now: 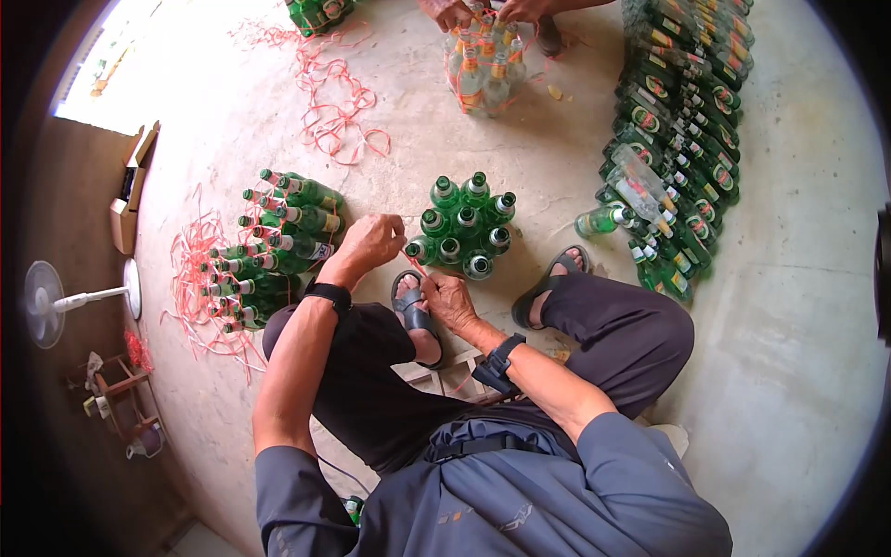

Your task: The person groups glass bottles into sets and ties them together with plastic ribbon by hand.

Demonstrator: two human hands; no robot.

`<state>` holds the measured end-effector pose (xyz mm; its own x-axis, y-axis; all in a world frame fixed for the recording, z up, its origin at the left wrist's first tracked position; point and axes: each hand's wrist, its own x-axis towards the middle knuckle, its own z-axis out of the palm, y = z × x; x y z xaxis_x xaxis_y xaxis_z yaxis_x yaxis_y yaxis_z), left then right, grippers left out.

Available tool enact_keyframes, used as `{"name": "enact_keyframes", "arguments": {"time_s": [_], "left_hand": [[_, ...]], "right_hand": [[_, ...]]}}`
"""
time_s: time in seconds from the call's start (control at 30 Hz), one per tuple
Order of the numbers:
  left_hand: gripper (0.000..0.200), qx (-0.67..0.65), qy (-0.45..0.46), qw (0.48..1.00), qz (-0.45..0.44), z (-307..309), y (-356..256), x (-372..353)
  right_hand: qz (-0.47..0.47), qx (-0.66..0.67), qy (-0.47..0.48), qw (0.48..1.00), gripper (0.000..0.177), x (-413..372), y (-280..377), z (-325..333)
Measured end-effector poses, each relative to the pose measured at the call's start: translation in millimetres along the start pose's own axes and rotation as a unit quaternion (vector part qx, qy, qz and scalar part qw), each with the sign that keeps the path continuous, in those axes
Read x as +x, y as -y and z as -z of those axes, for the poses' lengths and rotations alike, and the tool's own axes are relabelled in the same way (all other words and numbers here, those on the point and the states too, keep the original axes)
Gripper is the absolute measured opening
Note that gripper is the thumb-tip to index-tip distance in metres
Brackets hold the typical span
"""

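Between my hands runs a short stretch of thin red plastic string [414,263]. My left hand [371,243] is closed in a pinch at its upper end, just left of a cluster of green glass bottles [467,219]. Lower down, my right hand [449,301] has its fingers curled on the other end of the string, close in front of the cluster. The bottles stand upright, packed tightly together, with their necks toward me. My right fingertips are partly hidden behind the hand.
Green bottles [302,220] lie stacked at left beside tangled red string [195,269]. A long bottle pile [668,139] lines the right, with a loose bottle [599,221] near it. Another person's hands [515,11] hold a tied bundle of clear bottles [484,70]. A fan [46,304] stands far left.
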<state>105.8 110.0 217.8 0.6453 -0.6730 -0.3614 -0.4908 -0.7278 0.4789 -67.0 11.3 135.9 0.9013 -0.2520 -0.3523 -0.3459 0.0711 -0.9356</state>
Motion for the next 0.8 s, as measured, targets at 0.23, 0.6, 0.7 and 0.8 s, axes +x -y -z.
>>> {"name": "enact_keyframes", "arguments": {"time_s": [0.23,0.6,0.7,0.8], "left_hand": [[0.02,0.039,0.078,0.994,-0.061,4.0,-31.1,1.4],[0.017,0.12,0.114,0.978,-0.128,30.3,-47.2,-2.7],[0.015,0.109,0.104,0.978,-0.141,41.3,-55.1,-2.2],[0.015,0.111,0.102,0.976,-0.155,45.1,-59.1,4.0]], "right_hand": [[0.021,-0.104,-0.129,0.986,0.031,-11.4,9.2,5.1],[-0.054,0.064,-0.248,0.965,0.029,-17.7,-26.9,8.0],[-0.041,0.158,-0.27,0.949,0.031,-20.2,-37.8,12.6],[-0.051,0.12,-0.302,0.944,0.031,-16.7,-51.8,14.7]]}}
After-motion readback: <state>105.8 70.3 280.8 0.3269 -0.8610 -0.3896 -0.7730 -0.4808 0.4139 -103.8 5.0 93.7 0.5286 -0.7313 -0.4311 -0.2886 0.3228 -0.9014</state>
